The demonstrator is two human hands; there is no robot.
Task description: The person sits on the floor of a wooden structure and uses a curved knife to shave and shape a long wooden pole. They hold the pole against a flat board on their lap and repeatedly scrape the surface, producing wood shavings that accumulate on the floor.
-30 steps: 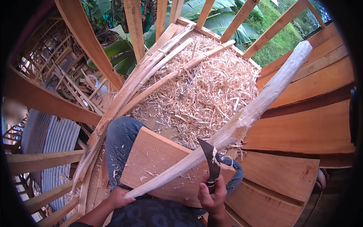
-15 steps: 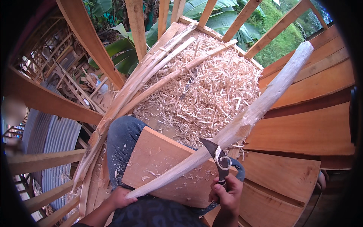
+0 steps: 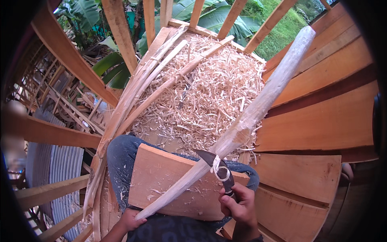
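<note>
A long pale wooden pole (image 3: pixel 266 97) slants across my lap from lower left to upper right. My left hand (image 3: pixel 132 220) is closed around its thin near end. In my right hand (image 3: pixel 238 202) is the handle of a curved dark-bladed knife (image 3: pixel 222 174), whose blade crosses the pole just above the board. A curled wood shaving (image 3: pixel 216 167) hangs on the knife. Beneath the pole, a flat wooden board (image 3: pixel 161 171) rests on my thighs, with small chips on it. A darker patch (image 3: pixel 242 136) marks the pole beyond the blade.
A thick heap of wood shavings (image 3: pixel 213 97) covers the floor ahead. Long split poles (image 3: pixel 121 109) lie to the left. Upright wooden ribs (image 3: pixel 68 52) and planks (image 3: pixel 318 121) surround me. Corrugated metal sheeting (image 3: pixel 66 173) stands outside at left; banana leaves and grass lie beyond.
The whole view has shifted, so most things sit further left in it. The knife stays across nearly the same part of the pole. Both hands keep their holds.
</note>
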